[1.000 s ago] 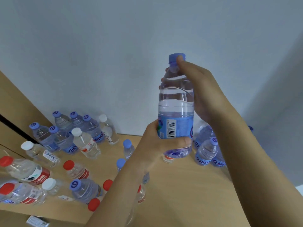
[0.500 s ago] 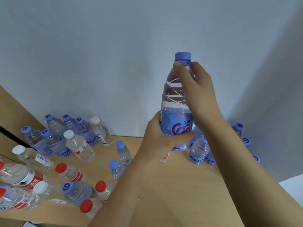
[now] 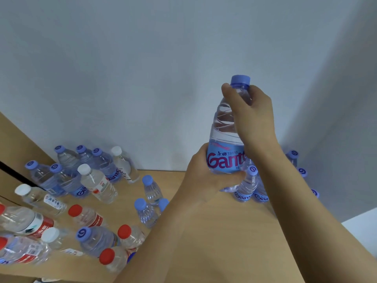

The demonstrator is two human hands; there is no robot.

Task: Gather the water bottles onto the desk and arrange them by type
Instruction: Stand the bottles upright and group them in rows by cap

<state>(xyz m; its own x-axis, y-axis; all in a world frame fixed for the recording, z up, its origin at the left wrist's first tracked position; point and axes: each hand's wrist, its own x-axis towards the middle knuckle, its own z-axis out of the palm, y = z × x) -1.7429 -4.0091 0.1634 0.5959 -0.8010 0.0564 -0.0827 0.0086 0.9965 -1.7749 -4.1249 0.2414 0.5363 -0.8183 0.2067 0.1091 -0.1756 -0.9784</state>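
Both hands grasp the blue-capped bottle upright above the table: left hand fingers round the label, right hand fingers round the neck. Looks nearly full, so probably heavyish; thin smooth plastic likely flexes and slips, label band seems the best hold.

Pale grey wall; wooden panel at left.

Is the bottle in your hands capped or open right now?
Capped: the blue cap sits on the held bottle, above the right hand at the neck; the left hand holds its base.
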